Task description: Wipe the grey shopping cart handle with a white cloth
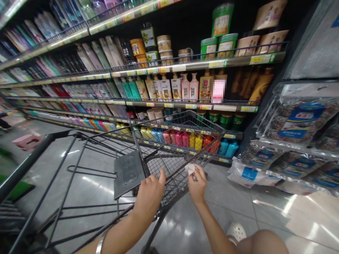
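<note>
1. The right hand (pixel 197 185) holds a crumpled white wad (pixel 189 168), pinched between its bent fingers (pixel 200 172) at the side rim of the shopping cart (pixel 191 113); whether it is cloth or tissue is too small to tell.
2. The left hand (pixel 150 192) lies at the same near side of the cart, left of the right hand and apart from it. Its thumb points to the far side; its other fingers are partly hidden, so I cannot tell whether they grasp the rail or merely rest there.
3. A metal band (pixel 100 243) circles the left forearm.
4. The cart stands aslant, its handle (pixel 26 163) at the left and its mesh basket reaching to the far right. A dark gray panel (pixel 129 174) sits left of the left hand.
5. Beyond the cart runs long shelving (pixel 182 67) filled with bottles and tubs. Pink pump bottles (pixel 194 87) stand on a middle shelf, green tubs (pixel 208 47) above to the right, and blue bottles (pixel 231 149) at the bottom right.
6. At the right hang silvery packets (pixel 299 116) with blue labels.
7. A white clog (pixel 237 233) is on the tiled floor (pixel 225 187) at the near right; a pink stool (pixel 28 141) stands at the far left.
</note>
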Available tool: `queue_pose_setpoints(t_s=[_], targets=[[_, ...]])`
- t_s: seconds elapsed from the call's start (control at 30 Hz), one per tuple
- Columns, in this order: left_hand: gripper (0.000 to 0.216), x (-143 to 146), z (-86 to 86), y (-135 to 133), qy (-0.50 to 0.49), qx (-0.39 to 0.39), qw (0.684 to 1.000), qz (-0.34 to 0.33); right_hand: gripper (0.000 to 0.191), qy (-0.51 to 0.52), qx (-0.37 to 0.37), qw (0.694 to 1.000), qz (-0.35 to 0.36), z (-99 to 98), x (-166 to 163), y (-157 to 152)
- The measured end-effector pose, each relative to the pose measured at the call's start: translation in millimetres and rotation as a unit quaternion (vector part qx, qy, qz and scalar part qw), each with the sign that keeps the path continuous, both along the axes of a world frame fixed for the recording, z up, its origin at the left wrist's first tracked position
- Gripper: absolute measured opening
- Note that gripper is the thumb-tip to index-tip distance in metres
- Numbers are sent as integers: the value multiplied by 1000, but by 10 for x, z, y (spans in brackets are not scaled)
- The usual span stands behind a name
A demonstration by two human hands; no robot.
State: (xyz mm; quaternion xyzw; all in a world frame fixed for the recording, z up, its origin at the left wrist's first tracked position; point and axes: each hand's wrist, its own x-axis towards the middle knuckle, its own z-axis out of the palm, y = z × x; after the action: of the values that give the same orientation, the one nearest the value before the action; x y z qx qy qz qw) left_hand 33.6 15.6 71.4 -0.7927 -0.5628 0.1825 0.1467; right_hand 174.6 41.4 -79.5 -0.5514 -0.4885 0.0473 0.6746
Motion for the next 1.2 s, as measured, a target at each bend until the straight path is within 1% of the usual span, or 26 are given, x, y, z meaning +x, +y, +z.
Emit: queue_pose_setpoints(t_s=[0.07, 0.1, 0.17, 0.23, 0.27, 0.3, 0.37, 0.43, 0.5, 0.6, 0.7, 0.83, 0.93, 1.03, 1.1, 1.2], targets=[[48, -5, -30, -39, -21, 16, 999, 29, 20, 1, -16, 1000, -8, -22, 94, 53], [45, -14, -46, -51, -35, 19, 998, 41, 19, 8, -26, 999, -23, -24, 151, 82], [36, -38, -76, -67, -71, 15, 996, 55, 19, 33, -41, 996, -78, 4, 283, 147], [29, -62, -104, -80, -111, 7, 993, 50, 27, 62, -38, 988, -136, 82, 420, 226], [28, -72, -116, -86, -130, 6, 991, 43, 32, 67, -30, 986, -152, 135, 481, 267], [29, -78, -127, -93, -146, 8, 989, 37, 37, 60, -21, 986, -153, 190, 531, 309], [30, -83, -141, -104, -165, 13, 986, 31, 38, 20, -5, 992, -122, 284, 600, 378], [30, -80, -143, -109, -176, 5, 984, 29, 36, -36, 0, 997, -73, 329, 626, 413], [28, -77, -131, -106, -183, -13, 983, 25, 37, -83, -2, 996, -36, 330, 622, 399], [24, -83, -99, -98, -185, -35, 982, 12, 41, -140, -9, 990, -3, 323, 559, 303], [23, -100, -67, -96, -185, -50, 981, -1, 46, -180, -13, 983, 35, 379, 396, 170], [23, -131, -46, -108, -198, -60, 978, -28, 51, -204, -6, 975, 86, 469, 48, -32], [23, -159, -49, -117, -208, -60, 975, -43, 53, -199, 1, 971, 131, 501, -193, -217], [25, -196, -65, -126, -222, -54, 973, -43, 51, -171, 2, 966, 195, 586, -325, -385], [25, -224, -76, -136, -232, -52, 970, -43, 44, -122, -8, 969, 215, 704, -339, -440], [24, -256, -80, -157, -245, -48, 968, -34, 32, 18, -30, 981, 190, 912, -280, -393]])
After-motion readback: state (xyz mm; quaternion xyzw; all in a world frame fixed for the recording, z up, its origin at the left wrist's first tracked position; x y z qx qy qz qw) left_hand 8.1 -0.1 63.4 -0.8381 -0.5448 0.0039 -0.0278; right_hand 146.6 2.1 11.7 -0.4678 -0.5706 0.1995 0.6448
